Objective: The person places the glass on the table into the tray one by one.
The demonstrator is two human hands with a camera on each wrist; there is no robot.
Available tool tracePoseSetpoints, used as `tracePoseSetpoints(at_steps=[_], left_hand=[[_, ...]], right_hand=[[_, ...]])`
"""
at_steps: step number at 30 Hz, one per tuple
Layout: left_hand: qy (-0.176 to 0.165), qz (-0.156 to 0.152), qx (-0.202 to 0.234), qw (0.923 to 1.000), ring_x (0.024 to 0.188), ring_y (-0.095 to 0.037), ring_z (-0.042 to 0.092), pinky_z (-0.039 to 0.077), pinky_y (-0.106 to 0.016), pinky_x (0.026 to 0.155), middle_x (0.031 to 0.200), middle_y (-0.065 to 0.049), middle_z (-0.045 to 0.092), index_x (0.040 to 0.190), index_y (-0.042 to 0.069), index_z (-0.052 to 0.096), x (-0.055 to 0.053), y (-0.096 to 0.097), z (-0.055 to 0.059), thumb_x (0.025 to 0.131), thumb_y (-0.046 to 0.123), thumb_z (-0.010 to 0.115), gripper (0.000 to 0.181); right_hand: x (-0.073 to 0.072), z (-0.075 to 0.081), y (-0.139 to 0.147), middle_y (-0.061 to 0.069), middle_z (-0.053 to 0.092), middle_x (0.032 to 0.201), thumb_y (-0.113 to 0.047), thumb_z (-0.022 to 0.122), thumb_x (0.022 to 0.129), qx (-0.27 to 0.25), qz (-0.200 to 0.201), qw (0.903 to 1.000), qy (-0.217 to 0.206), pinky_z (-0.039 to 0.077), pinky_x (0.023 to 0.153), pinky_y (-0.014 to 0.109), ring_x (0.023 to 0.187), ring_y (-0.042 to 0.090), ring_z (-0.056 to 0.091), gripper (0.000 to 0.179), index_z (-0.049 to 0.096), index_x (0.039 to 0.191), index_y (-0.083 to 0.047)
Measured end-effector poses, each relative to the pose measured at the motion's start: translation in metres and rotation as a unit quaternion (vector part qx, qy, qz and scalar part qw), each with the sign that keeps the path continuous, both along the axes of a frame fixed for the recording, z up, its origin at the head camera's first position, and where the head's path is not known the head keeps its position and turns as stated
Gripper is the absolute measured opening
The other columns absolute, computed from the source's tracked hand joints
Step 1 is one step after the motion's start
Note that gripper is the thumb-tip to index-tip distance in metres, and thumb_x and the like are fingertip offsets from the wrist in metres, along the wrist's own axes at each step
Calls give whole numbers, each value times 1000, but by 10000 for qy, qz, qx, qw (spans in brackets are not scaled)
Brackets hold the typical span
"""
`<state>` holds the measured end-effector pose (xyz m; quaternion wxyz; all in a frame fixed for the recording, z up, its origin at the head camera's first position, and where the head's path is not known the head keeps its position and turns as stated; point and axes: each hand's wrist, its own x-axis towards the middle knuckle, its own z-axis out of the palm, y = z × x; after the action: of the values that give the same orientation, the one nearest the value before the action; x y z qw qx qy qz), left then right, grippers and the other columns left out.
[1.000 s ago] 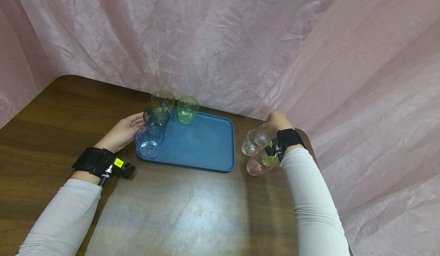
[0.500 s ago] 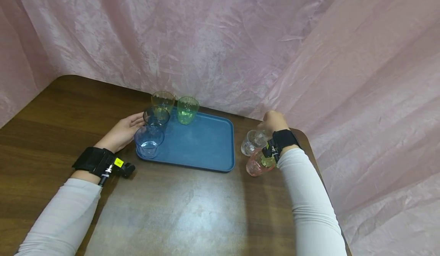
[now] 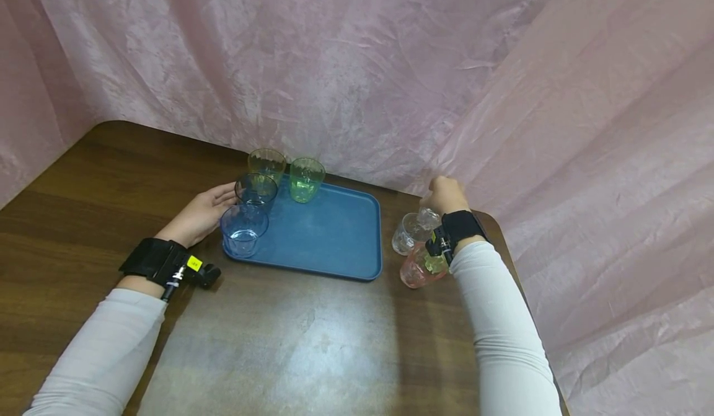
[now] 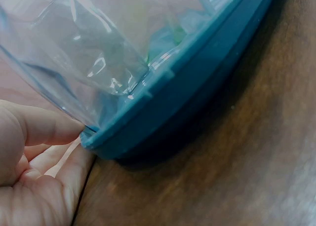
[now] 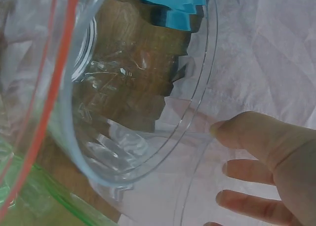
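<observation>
On the blue tray (image 3: 329, 236), a dark grey cup (image 3: 255, 190) and a blue cup (image 3: 243, 230) stand along the left side. My left hand (image 3: 207, 212) pinches the tray's left rim, thumb on top and fingers below, as the left wrist view shows. At the far right, my right hand (image 3: 446, 196) holds a clear cup (image 3: 429, 219) by its edge, thumb and fingertips at the rim in the right wrist view. Just left of it a second clear cup (image 3: 406, 236) stands on the table. A pink cup (image 3: 415, 268) and a green-yellow one (image 3: 436, 263) lie nearer me, overlapping in view.
Yellow (image 3: 267, 163) and green (image 3: 307, 180) cups stand at the tray's back left. The brown wooden table (image 3: 312, 341) ends at a pink curtain (image 3: 346, 81) behind and on the right.
My right hand has shifted slightly left, and more of the clear cup beneath it shows. The left hand keeps its place at the tray.
</observation>
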<state>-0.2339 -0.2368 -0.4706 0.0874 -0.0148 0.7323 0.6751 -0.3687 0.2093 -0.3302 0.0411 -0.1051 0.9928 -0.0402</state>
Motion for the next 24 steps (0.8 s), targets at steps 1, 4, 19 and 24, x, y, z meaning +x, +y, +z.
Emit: tracePoseSetpoints(at_steps=[1, 4, 19, 24], left_hand=[[15, -5, -14, 10000, 140, -34, 27, 32, -47, 110, 154, -25, 24, 152, 3, 12, 0, 0, 0, 104, 13, 36, 54], [49, -14, -8, 10000, 139, -35, 27, 32, -48, 110, 154, -25, 24, 152, 2, 12, -1, 0, -1, 104, 13, 36, 54], [7, -25, 20, 10000, 140, -35, 26, 31, -49, 110, 155, -25, 23, 152, 4, 12, 1, 0, 0, 104, 17, 39, 57], [-17, -4, -32, 10000, 139, -34, 27, 33, -47, 109, 155, -24, 24, 152, 4, 12, -1, 0, -1, 104, 18, 39, 57]], right_hand=[[0, 0, 0, 29, 63, 117, -19, 72, 77, 45, 69, 9999, 74, 37, 102, 59, 110, 48, 51, 46, 63, 113, 8], [-1, 1, -2, 28, 65, 114, -21, 72, 77, 172, 236, 9992, 287, 37, 99, 59, 107, 45, 54, 45, 64, 111, 8], [-1, 3, -30, 24, 66, 111, -24, 76, 75, 51, 662, 9945, 806, 38, 96, 58, 108, 42, 54, 45, 66, 109, 4], [1, 5, -45, 21, 67, 116, -24, 74, 75, -7, 745, 9942, 773, 36, 99, 59, 112, 41, 53, 47, 65, 114, 3]])
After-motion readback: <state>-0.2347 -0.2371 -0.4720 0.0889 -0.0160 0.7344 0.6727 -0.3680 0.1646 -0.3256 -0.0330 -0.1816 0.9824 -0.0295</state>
